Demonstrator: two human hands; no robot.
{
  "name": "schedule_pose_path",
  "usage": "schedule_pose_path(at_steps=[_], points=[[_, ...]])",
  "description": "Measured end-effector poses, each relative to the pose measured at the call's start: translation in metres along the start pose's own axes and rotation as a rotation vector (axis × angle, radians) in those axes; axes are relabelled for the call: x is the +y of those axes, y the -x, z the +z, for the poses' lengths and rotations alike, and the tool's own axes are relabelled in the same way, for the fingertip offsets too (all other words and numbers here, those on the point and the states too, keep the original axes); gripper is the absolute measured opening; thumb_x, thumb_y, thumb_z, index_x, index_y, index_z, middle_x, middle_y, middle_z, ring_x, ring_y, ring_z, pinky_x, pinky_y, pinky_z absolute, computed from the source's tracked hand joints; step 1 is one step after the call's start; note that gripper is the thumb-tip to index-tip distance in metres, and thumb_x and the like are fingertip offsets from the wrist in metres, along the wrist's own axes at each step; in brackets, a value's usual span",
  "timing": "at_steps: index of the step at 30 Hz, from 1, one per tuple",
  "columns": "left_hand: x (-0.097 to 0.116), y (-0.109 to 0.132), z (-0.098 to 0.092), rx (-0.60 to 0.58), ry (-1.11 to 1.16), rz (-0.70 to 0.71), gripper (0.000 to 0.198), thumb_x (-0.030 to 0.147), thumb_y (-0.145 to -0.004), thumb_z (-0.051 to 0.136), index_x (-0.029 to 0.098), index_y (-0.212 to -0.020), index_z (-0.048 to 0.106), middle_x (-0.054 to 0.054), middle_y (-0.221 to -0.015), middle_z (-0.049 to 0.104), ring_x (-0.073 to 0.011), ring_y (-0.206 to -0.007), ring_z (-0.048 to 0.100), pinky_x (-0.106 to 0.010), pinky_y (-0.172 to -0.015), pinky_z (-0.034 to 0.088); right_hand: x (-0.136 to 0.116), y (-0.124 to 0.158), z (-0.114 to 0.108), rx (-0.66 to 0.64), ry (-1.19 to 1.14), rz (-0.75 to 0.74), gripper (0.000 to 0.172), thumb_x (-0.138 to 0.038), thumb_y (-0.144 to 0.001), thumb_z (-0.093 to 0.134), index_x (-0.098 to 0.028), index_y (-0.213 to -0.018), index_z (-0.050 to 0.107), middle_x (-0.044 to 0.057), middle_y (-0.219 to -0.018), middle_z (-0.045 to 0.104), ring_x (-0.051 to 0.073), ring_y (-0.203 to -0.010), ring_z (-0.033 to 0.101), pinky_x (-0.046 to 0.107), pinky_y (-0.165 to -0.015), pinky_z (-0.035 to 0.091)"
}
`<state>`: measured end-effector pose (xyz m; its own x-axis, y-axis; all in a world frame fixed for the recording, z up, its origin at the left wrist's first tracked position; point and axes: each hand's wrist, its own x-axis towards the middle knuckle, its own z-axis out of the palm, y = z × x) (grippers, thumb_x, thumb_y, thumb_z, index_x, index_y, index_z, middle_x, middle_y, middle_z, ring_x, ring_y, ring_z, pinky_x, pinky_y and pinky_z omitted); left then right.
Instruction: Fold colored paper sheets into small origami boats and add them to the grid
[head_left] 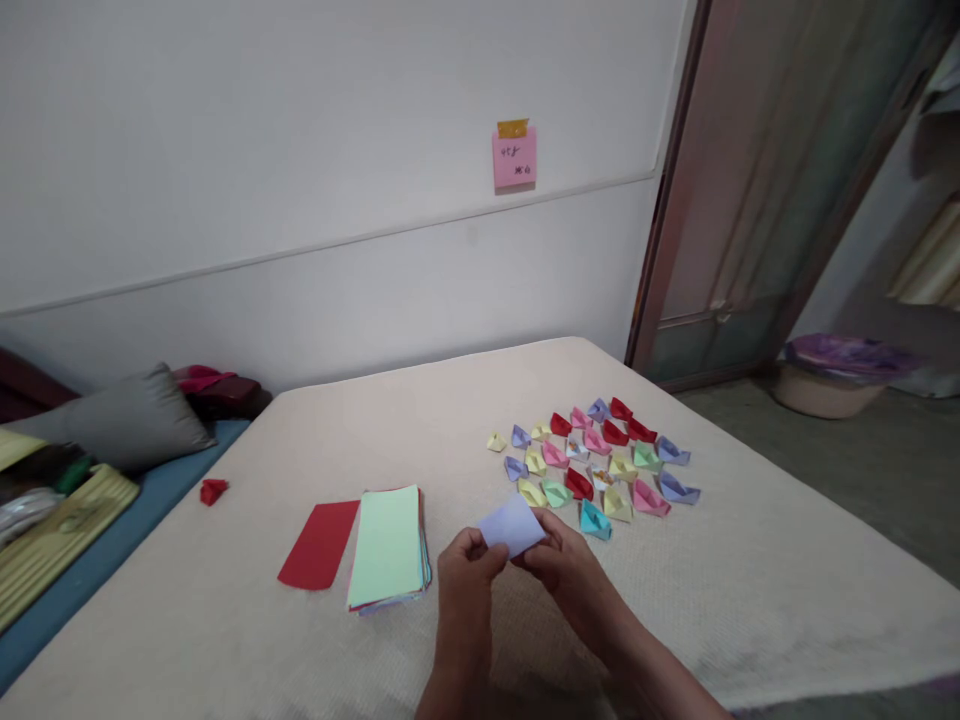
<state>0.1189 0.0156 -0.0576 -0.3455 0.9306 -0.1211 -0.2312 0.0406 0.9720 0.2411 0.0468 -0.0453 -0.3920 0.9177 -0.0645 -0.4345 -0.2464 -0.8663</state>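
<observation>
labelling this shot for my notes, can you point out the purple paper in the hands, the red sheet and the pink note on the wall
Purple paper (513,524): head view, middle of its upper face
Red sheet (319,546): head view, middle of its flat surface
Pink note (514,160): head view, middle of its front

loc: home, prob. | gray cushion (124,425) | cloth-cov'd surf. (300,440) | framed dr. (735,200) | lt. basin (821,392)

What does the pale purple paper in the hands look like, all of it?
The pale purple paper is small, plain and flat-looking, with straight edges. It's held tilted above the cream cloth, between the left hand and right hand. The left thumb presses its face. I can't tell how many layers it has.
</observation>
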Motion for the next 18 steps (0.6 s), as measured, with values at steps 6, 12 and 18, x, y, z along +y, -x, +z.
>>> schedule_pose_path(at_steps=[6,12,18], points=[[0.004,-0.003,0.005,0.010,-0.061,0.084,0.016,0.011,-0.063,0.068,0.018,-0.071,0.055,0.000,-0.064,0.060,-0.0149,-0.061,0.057,-0.025,-0.057,0.043,0.010,-0.007,-0.008,0.153,0.275,-0.001,0.022,-0.017,-0.063,0.062,-0.014,-0.085,0.060,-0.004,-0.060,0.058,0.013,-0.055,0.050,0.025,-0.052,0.037],[0.007,-0.002,0.006,0.000,0.049,0.021,0.044,0.009,-0.061,0.069,0.016,-0.099,0.049,-0.005,-0.077,0.067,-0.0183,-0.069,0.064,-0.029,-0.062,0.049,0.010,-0.007,-0.010,0.157,0.292,-0.021,0.020,-0.019,-0.062,0.062,-0.015,-0.082,0.061,-0.004,-0.057,0.057,0.013,-0.053,0.049,0.025,-0.051,0.037],[0.007,-0.003,0.005,-0.007,0.074,0.014,0.047,0.010,-0.061,0.068,0.013,-0.102,0.046,-0.006,-0.079,0.067,-0.0172,-0.070,0.065,-0.028,-0.063,0.049,0.009,-0.007,-0.010,0.151,0.274,-0.037,0.021,-0.019,-0.063,0.063,-0.015,-0.084,0.062,-0.004,-0.058,0.057,0.013,-0.054,0.049,0.025,-0.052,0.037]])
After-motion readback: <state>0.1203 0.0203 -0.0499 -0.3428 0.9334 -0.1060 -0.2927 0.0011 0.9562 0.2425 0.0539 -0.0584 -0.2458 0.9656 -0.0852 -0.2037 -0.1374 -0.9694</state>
